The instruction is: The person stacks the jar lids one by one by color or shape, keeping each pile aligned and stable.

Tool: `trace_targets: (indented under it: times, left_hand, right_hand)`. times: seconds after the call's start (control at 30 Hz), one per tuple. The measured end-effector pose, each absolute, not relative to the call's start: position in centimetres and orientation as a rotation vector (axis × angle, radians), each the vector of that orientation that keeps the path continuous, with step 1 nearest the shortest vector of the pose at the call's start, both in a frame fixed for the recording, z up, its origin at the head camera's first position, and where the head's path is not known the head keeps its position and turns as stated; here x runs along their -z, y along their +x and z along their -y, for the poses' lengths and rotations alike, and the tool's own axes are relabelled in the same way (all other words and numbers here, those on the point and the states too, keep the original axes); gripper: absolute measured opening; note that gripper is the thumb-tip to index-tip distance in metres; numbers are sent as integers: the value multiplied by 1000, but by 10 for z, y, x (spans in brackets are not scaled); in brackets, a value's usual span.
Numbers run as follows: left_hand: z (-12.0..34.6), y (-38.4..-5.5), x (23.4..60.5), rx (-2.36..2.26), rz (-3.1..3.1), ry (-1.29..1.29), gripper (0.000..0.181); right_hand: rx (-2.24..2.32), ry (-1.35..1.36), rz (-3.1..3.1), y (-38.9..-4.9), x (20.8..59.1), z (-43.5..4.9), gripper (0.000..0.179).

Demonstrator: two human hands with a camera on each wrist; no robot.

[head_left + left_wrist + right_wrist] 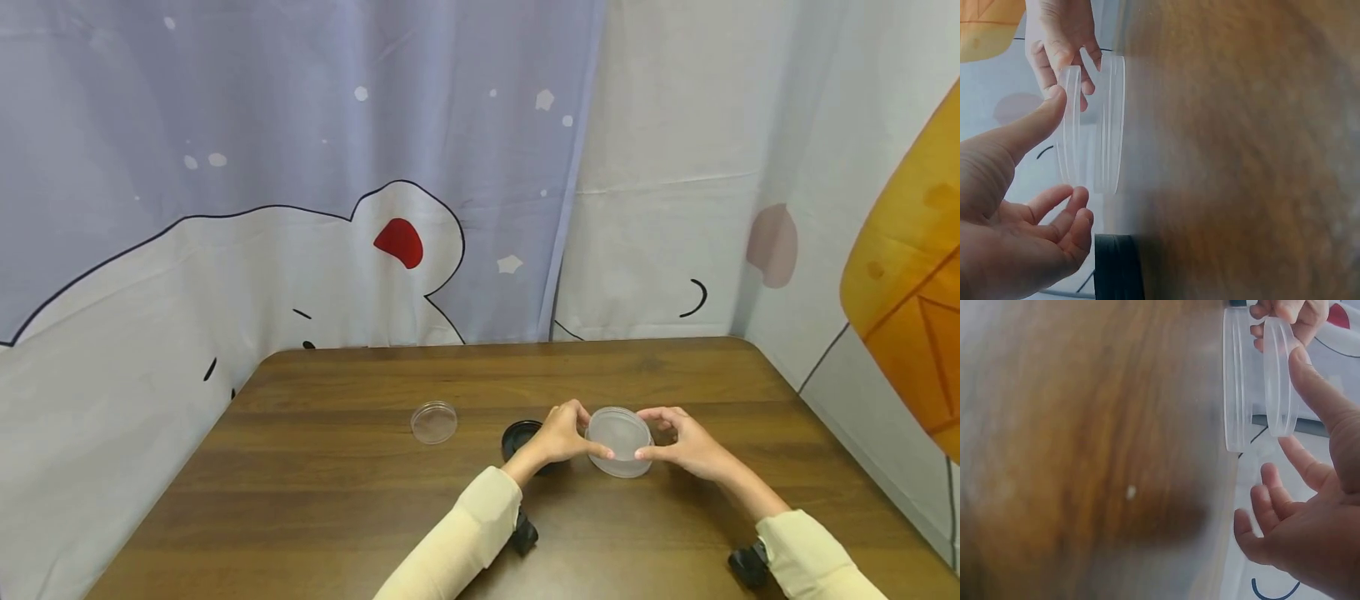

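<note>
Both hands pinch a clear, shallow petri dish (618, 430) by its sides, thumbs toward the near edge. My left hand (561, 434) grips its left side, with thumb and fingertips at the rim in the left wrist view. On the opposite side, my right hand (686, 445) has its thumb and index finger at the rim. A second clear round dish (1110, 125) sits on the table just below the held one, with a narrow gap between them in both wrist views. Just left of these, a black round dish (517, 437) is partly covered by my left hand.
Another clear round dish (433, 423) lies on the brown wooden table (315, 483), left of the black one. A printed curtain (300, 150) hangs behind the table and along its right side. Black wrist devices (523, 533) sit under both sleeves.
</note>
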State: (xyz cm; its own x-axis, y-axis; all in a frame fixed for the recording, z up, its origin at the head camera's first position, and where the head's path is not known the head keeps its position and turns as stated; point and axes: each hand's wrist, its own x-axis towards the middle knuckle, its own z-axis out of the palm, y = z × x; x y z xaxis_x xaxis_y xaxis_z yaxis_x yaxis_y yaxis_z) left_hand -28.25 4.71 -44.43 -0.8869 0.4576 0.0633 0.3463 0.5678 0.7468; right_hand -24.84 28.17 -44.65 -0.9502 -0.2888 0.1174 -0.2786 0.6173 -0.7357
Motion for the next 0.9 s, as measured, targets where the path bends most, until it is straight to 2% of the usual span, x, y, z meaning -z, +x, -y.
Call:
trace_targets:
  times: [0.73, 0.9]
  left_hand:
    - [-56, -281, 445, -997, -2712, 607, 56]
    - [-55, -280, 444, -914, -2795, 705, 55]
  right_hand:
    - [1062, -504, -2894, -250, 452, -275, 66]
    - [1062, -487, -2881, -249, 452, -273, 67]
